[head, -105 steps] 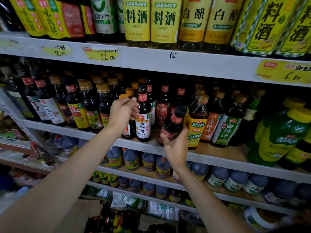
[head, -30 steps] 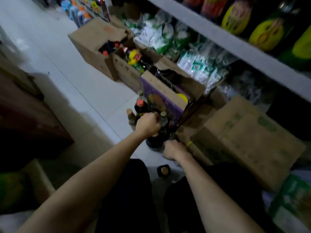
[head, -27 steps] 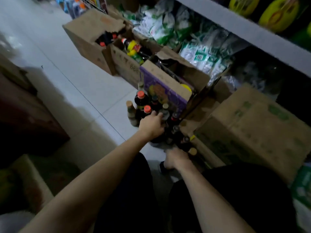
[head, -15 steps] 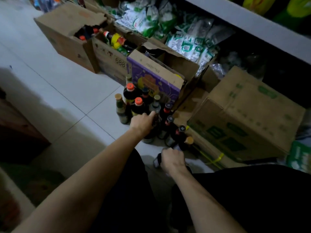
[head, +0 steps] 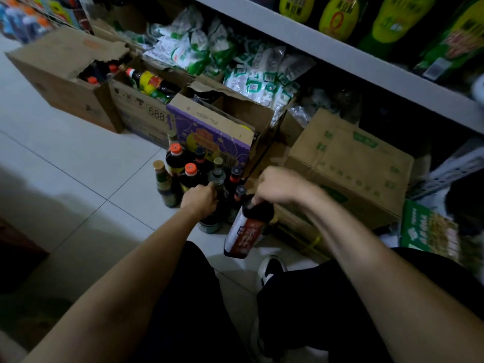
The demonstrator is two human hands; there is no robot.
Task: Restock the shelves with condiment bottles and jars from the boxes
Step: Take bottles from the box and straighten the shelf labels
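Right hand (head: 277, 186) has its fingers curled round the neck of a dark bottle (head: 245, 231) with a red-brown label. It hangs tilted, base swung toward 7 o'clock, and looks clear of the floor (head: 86, 163).

Left hand (head: 200, 201) is wrapped round the neck of a grey-capped bottle (head: 216, 176), which stands upright on the tiles at the near edge of a bunch of bottles (head: 180, 163). That bunch is packed tight: a couple of orange caps, a gold-topped one out at 9 o'clock.

At 12 o'clock from the bunch, pretty much touching it, is a purple box (head: 209, 129) with its flaps open. Two more open boxes (head: 57, 66) sit at 10 o'clock, with bottle tops poking out. A closed brown box (head: 348, 163) is at 3 o'clock, just beside the right hand.

Behind the boxes, white and green bags (head: 235, 61) are piled up under the shelf (head: 340, 56), which runs across at 1 o'clock with yellow-labelled stuff on it. One shoe (head: 269, 268) shows at 6 o'clock from the lifted bottle.
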